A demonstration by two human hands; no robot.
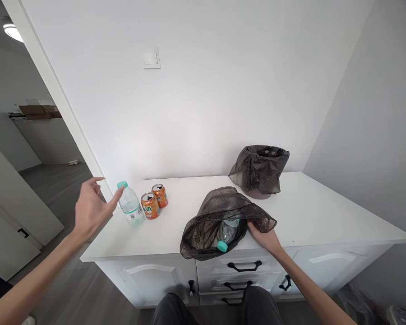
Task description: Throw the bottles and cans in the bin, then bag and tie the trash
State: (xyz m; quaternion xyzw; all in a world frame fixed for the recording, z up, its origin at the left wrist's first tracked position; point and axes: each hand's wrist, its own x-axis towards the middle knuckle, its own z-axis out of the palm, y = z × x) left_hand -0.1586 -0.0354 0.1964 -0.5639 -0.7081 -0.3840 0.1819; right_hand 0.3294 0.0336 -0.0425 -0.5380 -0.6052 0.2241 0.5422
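Observation:
My left hand (94,211) is raised beside a clear plastic bottle (131,205) with a teal cap, thumb and fingers spread apart. The bottle stands upright on the white counter. Right of it are two orange soda cans (150,206), both with opened tops. My right hand (262,237) grips the right side of a dark, see-through garbage bag (211,205), its fingers partly hidden by the film. The bag lies with its mouth toward me, over the counter's front edge. Inside the mouth rests another plastic bottle (228,231), teal cap pointing toward me.
At the back of the counter (311,216) stands a small bin (262,171) lined with a dark bag. Black handles (244,266) stick out from the drawers below. A wall with a light switch (151,58) rises behind. An opening to another room is on the left.

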